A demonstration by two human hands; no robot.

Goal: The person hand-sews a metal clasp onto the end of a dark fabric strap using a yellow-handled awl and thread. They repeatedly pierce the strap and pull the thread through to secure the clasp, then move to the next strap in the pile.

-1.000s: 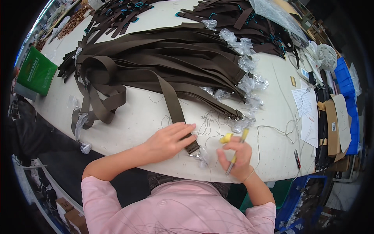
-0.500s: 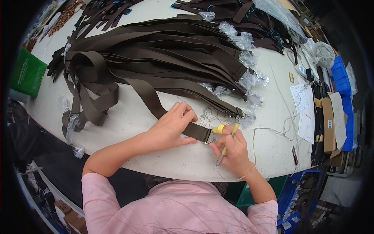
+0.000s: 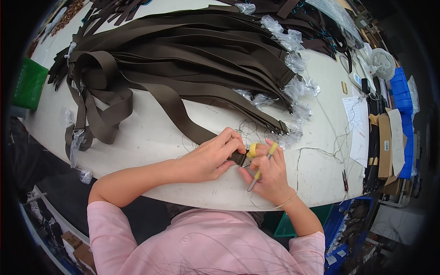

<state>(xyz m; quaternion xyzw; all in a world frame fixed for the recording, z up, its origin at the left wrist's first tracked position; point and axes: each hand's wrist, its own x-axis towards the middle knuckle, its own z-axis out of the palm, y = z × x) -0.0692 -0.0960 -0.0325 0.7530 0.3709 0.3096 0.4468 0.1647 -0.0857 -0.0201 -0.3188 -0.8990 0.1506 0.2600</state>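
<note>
Presently, head view: left hand holds the brown strap close to its end, thumb and fingers drawn narrow around it. Strap end sits between the two hands, near the front edge of the white table; fingers partly cover it. From there the strap curves up and left to loose loops beside the bundle.

Right hand is curled, gripping a yellow-and-grey tool that slants across the fingers, lower tip pointing toward the table edge. Yellow tape wraps one finger, just beside the strap end; cannot tell whether the fingertips touch the strap.

Surroundings: thin threads lie above the hands. Plastic wraps cover the bundle's right ends. Farther right: papers, snips, carton, fan. Far left: green box.
</note>
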